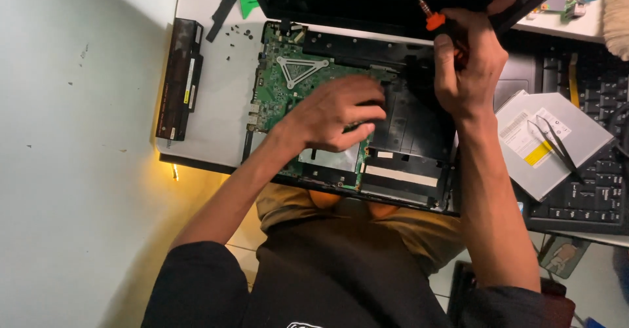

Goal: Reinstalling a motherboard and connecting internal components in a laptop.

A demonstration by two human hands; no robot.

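An opened laptop base (406, 164) lies on the white desk (223, 99), its green circuit board (282, 82) exposed on the left side. My left hand (337, 113) rests on the board's right edge, fingers curled down onto it; what the fingertips touch is hidden. My right hand (468, 63) is raised over the far right of the laptop, closed around a screwdriver (429, 15) with an orange collar, its tip pointing up and to the left. The dark lid (367, 0) stands open at the back.
A long black battery pack (180, 79) lies at the desk's left edge, with several small screws (239, 40), a black strip and a green pick (247, 2) near it. An optical drive (547, 141) with tweezers (557, 148) on top sits on a black keyboard (590, 190) to the right.
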